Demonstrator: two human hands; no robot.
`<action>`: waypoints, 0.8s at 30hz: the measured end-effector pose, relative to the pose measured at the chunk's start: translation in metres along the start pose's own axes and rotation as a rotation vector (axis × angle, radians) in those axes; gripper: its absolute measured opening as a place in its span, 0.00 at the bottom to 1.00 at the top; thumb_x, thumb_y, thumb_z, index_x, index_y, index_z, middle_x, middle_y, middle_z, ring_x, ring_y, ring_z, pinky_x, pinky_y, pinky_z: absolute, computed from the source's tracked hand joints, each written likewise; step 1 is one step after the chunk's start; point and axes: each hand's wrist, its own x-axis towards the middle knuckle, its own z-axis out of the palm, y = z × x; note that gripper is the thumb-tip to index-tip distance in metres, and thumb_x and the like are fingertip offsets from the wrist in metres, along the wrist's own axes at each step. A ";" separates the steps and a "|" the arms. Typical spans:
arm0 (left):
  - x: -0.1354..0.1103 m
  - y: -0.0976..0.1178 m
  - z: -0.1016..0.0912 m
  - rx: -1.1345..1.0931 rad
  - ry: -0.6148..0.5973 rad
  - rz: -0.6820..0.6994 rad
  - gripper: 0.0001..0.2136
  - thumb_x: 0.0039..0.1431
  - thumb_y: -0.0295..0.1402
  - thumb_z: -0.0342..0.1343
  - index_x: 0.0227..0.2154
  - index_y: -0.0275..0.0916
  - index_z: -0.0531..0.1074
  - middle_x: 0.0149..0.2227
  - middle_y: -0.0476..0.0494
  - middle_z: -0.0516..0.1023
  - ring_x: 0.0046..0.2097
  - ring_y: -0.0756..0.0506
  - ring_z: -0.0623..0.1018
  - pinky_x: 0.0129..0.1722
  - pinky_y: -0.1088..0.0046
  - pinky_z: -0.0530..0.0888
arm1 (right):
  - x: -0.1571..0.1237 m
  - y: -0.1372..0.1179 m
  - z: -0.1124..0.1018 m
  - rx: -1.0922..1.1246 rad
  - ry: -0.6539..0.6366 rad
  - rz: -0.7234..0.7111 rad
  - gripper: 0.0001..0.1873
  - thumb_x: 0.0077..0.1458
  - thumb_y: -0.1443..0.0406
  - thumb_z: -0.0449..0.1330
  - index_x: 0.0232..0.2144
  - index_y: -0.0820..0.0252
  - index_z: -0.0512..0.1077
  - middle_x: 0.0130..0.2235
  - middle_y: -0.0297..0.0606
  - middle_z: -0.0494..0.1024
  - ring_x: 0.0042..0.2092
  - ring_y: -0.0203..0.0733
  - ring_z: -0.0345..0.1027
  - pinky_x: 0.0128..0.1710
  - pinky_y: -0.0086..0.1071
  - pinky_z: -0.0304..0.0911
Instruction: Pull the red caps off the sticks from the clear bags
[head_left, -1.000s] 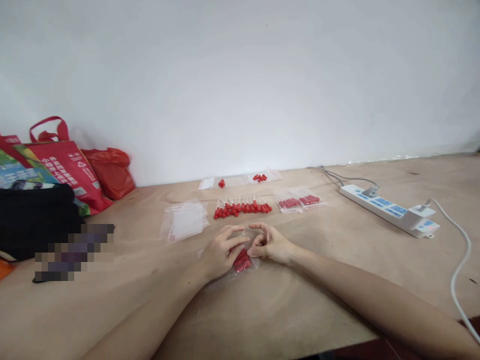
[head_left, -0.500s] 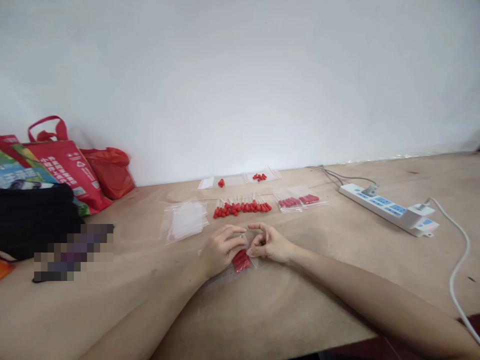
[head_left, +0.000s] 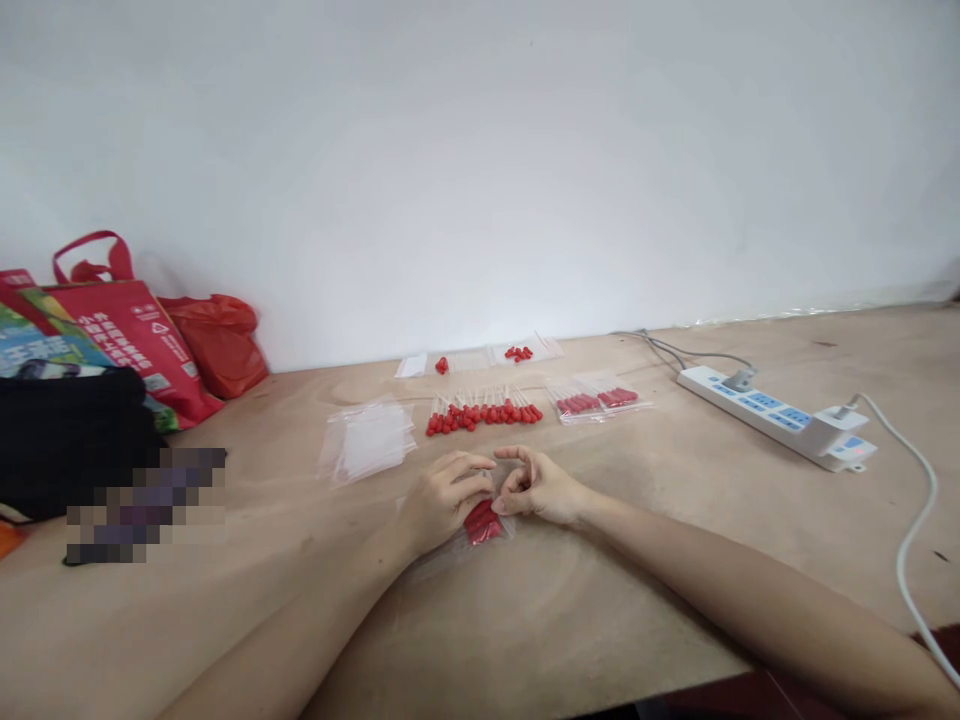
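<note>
Between my two hands lies a small clear plastic bag with red-tipped sticks inside, its red part turned toward me. My left hand is closed on the left side of the bag's upper part. From the right, my right hand pinches the bag with thumb and bent fingers; its index finger arches above. The hands hide the bag's upper end. Just beyond them is a row of loose red-tipped white sticks. A stack of flat clear bags lies to the left of that row.
Filled bags lie right of the row, and two more bags with red tips lie by the wall. A white power strip with cables is at right. Shopping bags and a black cloth are at left.
Both hands stay at the bag in almost the same pose. The whole view shifts very slightly; nothing else visibly moves.
</note>
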 end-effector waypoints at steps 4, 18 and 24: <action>0.000 0.000 0.001 0.007 0.012 0.013 0.07 0.56 0.27 0.48 0.27 0.40 0.70 0.38 0.45 0.74 0.39 0.48 0.73 0.38 0.70 0.70 | -0.001 -0.001 0.001 0.019 0.007 0.004 0.48 0.19 0.64 0.71 0.45 0.63 0.52 0.16 0.22 0.70 0.20 0.30 0.61 0.23 0.24 0.54; -0.001 -0.003 0.005 -0.001 0.079 0.082 0.05 0.55 0.26 0.49 0.29 0.39 0.69 0.36 0.45 0.74 0.37 0.49 0.73 0.36 0.71 0.70 | -0.001 -0.002 0.000 -0.001 -0.004 0.016 0.48 0.20 0.65 0.70 0.46 0.65 0.53 0.17 0.23 0.70 0.20 0.30 0.61 0.23 0.24 0.52; 0.000 -0.002 0.004 -0.013 0.065 0.081 0.05 0.55 0.25 0.48 0.28 0.38 0.69 0.37 0.44 0.74 0.38 0.49 0.73 0.37 0.71 0.70 | -0.003 -0.004 0.002 0.005 0.008 0.014 0.46 0.22 0.66 0.69 0.46 0.67 0.53 0.17 0.23 0.69 0.19 0.28 0.58 0.22 0.24 0.51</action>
